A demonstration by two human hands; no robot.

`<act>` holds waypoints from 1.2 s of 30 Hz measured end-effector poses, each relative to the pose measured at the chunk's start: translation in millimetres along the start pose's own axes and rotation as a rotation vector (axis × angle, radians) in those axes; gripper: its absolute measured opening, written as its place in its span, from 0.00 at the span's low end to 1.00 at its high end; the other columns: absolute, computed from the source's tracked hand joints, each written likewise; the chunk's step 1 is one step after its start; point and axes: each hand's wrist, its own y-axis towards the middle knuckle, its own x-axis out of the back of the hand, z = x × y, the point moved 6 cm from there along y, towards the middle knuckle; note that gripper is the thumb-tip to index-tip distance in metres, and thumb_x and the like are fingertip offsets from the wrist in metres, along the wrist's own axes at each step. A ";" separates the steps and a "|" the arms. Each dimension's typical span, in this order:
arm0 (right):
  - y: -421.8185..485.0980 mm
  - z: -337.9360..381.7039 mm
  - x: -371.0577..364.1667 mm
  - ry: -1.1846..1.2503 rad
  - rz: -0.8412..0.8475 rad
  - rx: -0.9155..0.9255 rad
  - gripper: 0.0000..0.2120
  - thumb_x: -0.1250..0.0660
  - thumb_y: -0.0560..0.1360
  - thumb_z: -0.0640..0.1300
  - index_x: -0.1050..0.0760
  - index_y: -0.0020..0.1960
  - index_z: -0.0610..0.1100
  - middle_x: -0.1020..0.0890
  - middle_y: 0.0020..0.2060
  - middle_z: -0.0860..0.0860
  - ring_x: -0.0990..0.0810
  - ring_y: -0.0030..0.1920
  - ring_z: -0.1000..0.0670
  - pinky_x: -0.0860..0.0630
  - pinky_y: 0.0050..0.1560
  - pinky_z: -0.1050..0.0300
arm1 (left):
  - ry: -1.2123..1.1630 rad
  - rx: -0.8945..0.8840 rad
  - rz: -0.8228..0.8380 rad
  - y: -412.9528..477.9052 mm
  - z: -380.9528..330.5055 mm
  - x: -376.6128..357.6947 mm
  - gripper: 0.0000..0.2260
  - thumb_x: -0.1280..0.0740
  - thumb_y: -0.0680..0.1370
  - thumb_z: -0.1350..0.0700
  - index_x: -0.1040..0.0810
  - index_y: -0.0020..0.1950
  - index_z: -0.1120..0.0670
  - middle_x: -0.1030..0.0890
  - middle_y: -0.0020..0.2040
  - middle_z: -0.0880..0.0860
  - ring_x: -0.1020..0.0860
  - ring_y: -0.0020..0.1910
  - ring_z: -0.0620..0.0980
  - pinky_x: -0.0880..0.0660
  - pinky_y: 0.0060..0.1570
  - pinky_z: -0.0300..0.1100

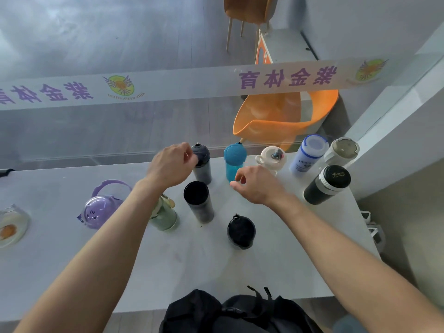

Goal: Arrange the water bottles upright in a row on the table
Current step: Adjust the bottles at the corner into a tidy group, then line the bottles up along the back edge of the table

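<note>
A black backpack [240, 313] lies at the near edge. Behind a glass pane, a white strip [192, 85] carries purple characters and 2 round logos. An orange chair [283, 116] stands just beyond it, and a brown chair [247, 8] farther back. A clear dish [12, 227] sits far left.

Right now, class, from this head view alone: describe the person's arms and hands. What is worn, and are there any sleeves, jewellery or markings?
The left hand and right hand are bare, as are both forearms down to the picture's lower edge. No sleeves, gloves, watch, bracelet or rings show, and no markings or cables.
</note>
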 end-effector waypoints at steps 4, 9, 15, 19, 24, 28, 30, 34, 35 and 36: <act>-41.7 9.7 -18.2 -0.054 0.182 -0.007 0.35 0.39 0.77 0.75 0.24 0.69 0.49 0.17 0.62 0.48 0.18 0.61 0.45 0.21 0.59 0.47 | 0.023 -0.013 0.358 -36.9 -14.5 -35.4 0.36 0.30 0.67 0.23 0.24 0.66 0.45 0.19 0.56 0.47 0.21 0.55 0.51 0.21 0.58 0.53; -86.3 15.5 -52.6 -0.117 0.356 0.008 0.43 0.22 0.65 0.70 0.33 0.70 0.50 0.22 0.62 0.48 0.19 0.61 0.42 0.20 0.56 0.47 | 0.123 -0.044 0.342 -61.5 -10.0 -54.5 0.24 0.19 0.63 0.42 0.27 0.52 0.44 0.22 0.47 0.47 0.22 0.48 0.54 0.20 0.48 0.53; -95.1 23.5 -64.4 -0.051 0.224 0.053 0.33 0.19 0.66 0.59 0.33 0.61 0.50 0.21 0.56 0.48 0.19 0.55 0.43 0.19 0.53 0.48 | 0.188 -0.021 0.330 -104.1 1.3 -43.1 0.25 0.21 0.63 0.40 0.26 0.54 0.43 0.21 0.46 0.46 0.22 0.46 0.52 0.20 0.46 0.52; -93.8 33.8 -71.6 -0.001 0.169 0.087 0.36 0.18 0.66 0.59 0.34 0.65 0.49 0.21 0.58 0.47 0.19 0.57 0.42 0.18 0.56 0.47 | 0.167 0.005 0.334 -142.7 16.3 -39.1 0.26 0.19 0.66 0.44 0.27 0.58 0.43 0.21 0.50 0.47 0.21 0.47 0.52 0.19 0.44 0.52; -90.2 43.9 -77.8 0.051 0.128 0.105 0.35 0.20 0.68 0.58 0.32 0.67 0.47 0.23 0.59 0.47 0.18 0.56 0.41 0.20 0.55 0.47 | 0.162 0.073 0.294 -185.1 46.2 -30.9 0.31 0.16 0.65 0.48 0.34 0.58 0.42 0.21 0.52 0.48 0.21 0.48 0.54 0.18 0.45 0.52; -91.7 53.0 -80.6 0.084 0.094 0.101 0.31 0.22 0.69 0.56 0.31 0.64 0.46 0.24 0.56 0.48 0.19 0.54 0.40 0.22 0.52 0.49 | 0.173 0.134 0.301 -207.1 69.5 -25.2 0.31 0.16 0.66 0.48 0.35 0.57 0.43 0.21 0.52 0.48 0.21 0.50 0.55 0.21 0.44 0.49; -91.9 57.5 -80.6 0.082 0.084 0.099 0.31 0.22 0.69 0.56 0.31 0.65 0.46 0.24 0.57 0.47 0.19 0.54 0.40 0.21 0.53 0.48 | 0.153 0.149 0.291 -212.6 76.4 -21.8 0.32 0.16 0.66 0.47 0.33 0.60 0.43 0.20 0.55 0.48 0.20 0.54 0.55 0.20 0.47 0.50; -90.3 66.3 -78.7 0.066 0.066 0.088 0.33 0.21 0.68 0.58 0.30 0.67 0.48 0.23 0.57 0.48 0.20 0.54 0.42 0.19 0.55 0.48 | 0.099 0.178 0.310 -215.8 83.4 -13.3 0.41 0.15 0.66 0.40 0.30 0.73 0.43 0.23 0.66 0.47 0.22 0.62 0.53 0.18 0.58 0.52; -89.1 68.8 -78.6 0.060 0.061 0.087 0.33 0.21 0.68 0.58 0.30 0.67 0.48 0.23 0.57 0.48 0.20 0.54 0.43 0.19 0.54 0.48 | 0.090 0.173 0.310 -215.6 86.2 -11.0 0.42 0.16 0.66 0.37 0.30 0.75 0.43 0.23 0.68 0.46 0.22 0.63 0.52 0.19 0.60 0.51; -87.7 71.6 -78.3 0.053 0.057 0.083 0.34 0.21 0.68 0.59 0.30 0.67 0.49 0.23 0.56 0.49 0.19 0.54 0.43 0.18 0.54 0.48 | 0.084 0.165 0.304 -215.5 87.8 -7.7 0.42 0.17 0.66 0.34 0.29 0.76 0.43 0.23 0.68 0.45 0.22 0.63 0.51 0.19 0.60 0.50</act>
